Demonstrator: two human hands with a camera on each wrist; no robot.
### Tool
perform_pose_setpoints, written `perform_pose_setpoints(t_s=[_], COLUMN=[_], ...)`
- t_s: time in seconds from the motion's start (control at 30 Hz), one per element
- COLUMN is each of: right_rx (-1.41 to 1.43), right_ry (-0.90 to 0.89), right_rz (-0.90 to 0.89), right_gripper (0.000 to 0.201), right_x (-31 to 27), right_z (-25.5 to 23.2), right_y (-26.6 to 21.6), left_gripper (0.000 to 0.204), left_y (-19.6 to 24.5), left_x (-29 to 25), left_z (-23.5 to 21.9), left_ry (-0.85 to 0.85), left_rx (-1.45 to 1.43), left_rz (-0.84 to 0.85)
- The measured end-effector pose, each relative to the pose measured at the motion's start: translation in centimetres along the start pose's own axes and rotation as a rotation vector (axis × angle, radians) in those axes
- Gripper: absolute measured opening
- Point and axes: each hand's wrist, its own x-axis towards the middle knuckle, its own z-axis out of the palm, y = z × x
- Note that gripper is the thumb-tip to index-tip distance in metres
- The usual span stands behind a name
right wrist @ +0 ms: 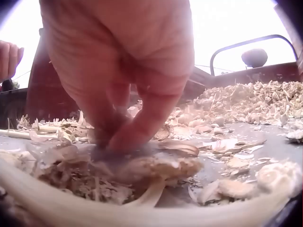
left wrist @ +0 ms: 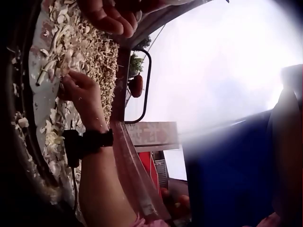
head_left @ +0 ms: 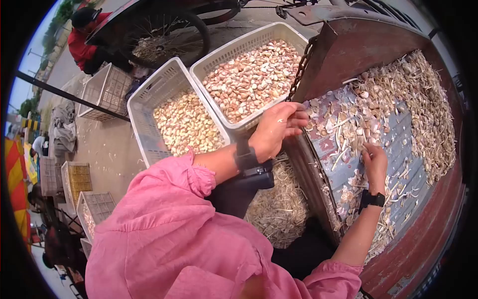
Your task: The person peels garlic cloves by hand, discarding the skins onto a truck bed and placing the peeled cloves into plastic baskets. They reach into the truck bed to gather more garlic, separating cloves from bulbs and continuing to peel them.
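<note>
There are two hands (head_left: 274, 132), two wrist straps (head_left: 368, 199), two near clove crates (head_left: 158, 85), one chain (head_left: 301, 68) and one spoked wheel (head_left: 159, 49).

PLACE: outdoor garlic-handling spot, as I read it | OVERHEAD: my left wrist view catches open sky (left wrist: 213, 56) | FAR LEFT: trees (head_left: 63, 14), paved ground (head_left: 113, 144) | FAR: a spoked wheel (head_left: 160, 48) | LEFT: I see plastic crates (head_left: 143, 112) of garlic cloves (head_left: 254, 79) | RIGHT: a red metal cargo bed (head_left: 361, 52) strewn with garlic skins (head_left: 432, 119)
</note>
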Motion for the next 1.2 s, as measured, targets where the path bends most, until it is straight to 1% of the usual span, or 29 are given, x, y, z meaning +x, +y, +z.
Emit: perform_pose_setpoints(t_s=[0.03,0.07,0.1,0.17,0.2,0.23,0.27,0.3,0.37,0.4,0.47,0.5,0.57,0.63,0.7,0.77,0.8,0.83,0.87,0.9,0.93,0.97,1.0,1.03,1.07,1.1,1.17,1.2], right_rx=[-0.026,-0.051,-0.056,0.370,0.445,0.537,0.613,0.616,0.478,0.454,0.402,0.360,0.348,0.595,0.658,0.650,0.654,0.690,0.691,0.697,0.658,0.673,0.619,0.561,0.500,0.511,0.382,0.373], right_ry=[-0.061,-0.053,-0.051,-0.044,-0.038,0.031,0.112,0.125,0.175,0.204,0.202,0.188,0.187,0.137,0.175,0.273,0.258,0.266,0.267,0.264,0.269,0.267,0.251,0.234,0.211,0.209,0.153,0.114], right_rz=[-0.027,-0.029,-0.034,0.229,0.274,0.277,0.287,0.281,0.135,0.085,0.112,0.102,0.103,0.176,0.198,0.346,0.427,0.427,0.418,0.407,0.406,0.390,0.385,0.384,0.352,0.337,0.246,0.285], right_gripper=[0.026,0.021,0.021,0.020,0.019,0.019,0.019,0.019,0.021,0.022,0.022,0.022,0.020,0.017,0.018,0.020,0.021,0.020,0.020,0.020,0.019,0.019,0.018,0.018,0.018,0.018,0.020,0.022], right_x=[-0.1,-0.2,-0.6,-1.9,-2.9,-4.2,-5.3,-6.2,-7.3,-7.6,-8.2,-8.3,-8.5,-8.6,-9.0,-9.1,-9.2,-9.2,-9.2,-9.1,-8.8,-8.3,-7.9,-7.7,-7.2,-6.2,-3.9,-2.5], right_z=[0.1,-0.1,0.0,-0.1,-1.3,-2.0,-2.8,-3.6,-4.5,-4.6,-5.1,-5.4,-6.0,-6.5,-6.8,-7.2,-7.5,-7.5,-7.4,-7.2,-7.0,-6.6,-6.2,-5.8,-5.4,-4.8,-3.8,-3.5], right_y=[-0.2,-0.8,-0.6,0.6,-0.7,-1.9,-2.8,-3.3,-4.5,-4.7,-4.9,-4.8,-4.3,-4.1,-3.6,-2.6,-2.1,-1.7,-1.2,-1.0,-1.3,-1.3,-1.1,-0.9,-0.5,0.1,1.2,1.2], left_gripper=[0.022,0.022,0.023,0.029,0.038,0.038,0.039,0.040,0.039,0.037,0.032,0.032,0.030,0.027,0.025,0.027,0.028,0.025,0.026,0.025,0.025,0.020,0.017,0.017,0.018,0.020,0.024,0.023], left_y=[-1.5,-2.8,-4.0,-6.4,-7.9,-8.6,-9.0,-9.6,-10.3,-10.4,-11.0,-11.2,-11.1,-10.9,-10.7,-8.9,-7.3,-5.7,-4.5,-4.0,-3.5,-3.1,-2.8,-2.6,-2.6,-2.6,-2.7,-2.5], left_x=[-0.8,-1.3,-1.4,-0.9,-0.4,-0.3,0.0,0.3,0.6,0.7,0.5,0.3,0.1,-0.3,-1.1,-3.2,-4.8,-6.4,-6.5,-6.3,-7.2,-8.4,-9.4,-9.9,-10.3,-10.6,-11.0,-10.8], left_z=[1.8,3.6,5.3,8.1,9.2,9.9,10.5,11.2,11.5,11.5,11.4,11.5,11.7,11.9,12.0,12.5,12.7,13.0,13.1,13.3,13.4,13.9,14.3,14.7,15.0,15.1,15.4,15.4], left_ry=[-0.150,-0.253,-0.361,-0.432,-0.442,-0.496,-0.513,-0.533,-0.627,-0.651,-0.641,-0.650,-0.648,-0.652,-0.662,-0.751,-0.832,-0.944,-1.142,-1.276,-1.338,-1.250,-1.162,-1.162,-1.157,-1.153,-1.147,-1.169], left_rx=[0.002,0.044,0.090,0.196,0.209,0.191,0.186,0.183,0.097,0.106,0.131,0.133,0.047,0.051,-0.022,-0.170,-0.195,-0.297,-0.073,-0.133,-0.256,-0.328,-0.401,-0.388,-0.502,-0.586,-0.753,-0.794], left_rz=[-0.064,-0.099,-0.134,-0.137,-0.126,-0.167,-0.198,-0.229,-0.275,-0.249,-0.205,-0.221,-0.245,-0.260,-0.185,-0.195,-0.211,-0.211,0.183,0.443,0.440,0.475,0.506,0.508,0.523,0.502,0.463,0.495])
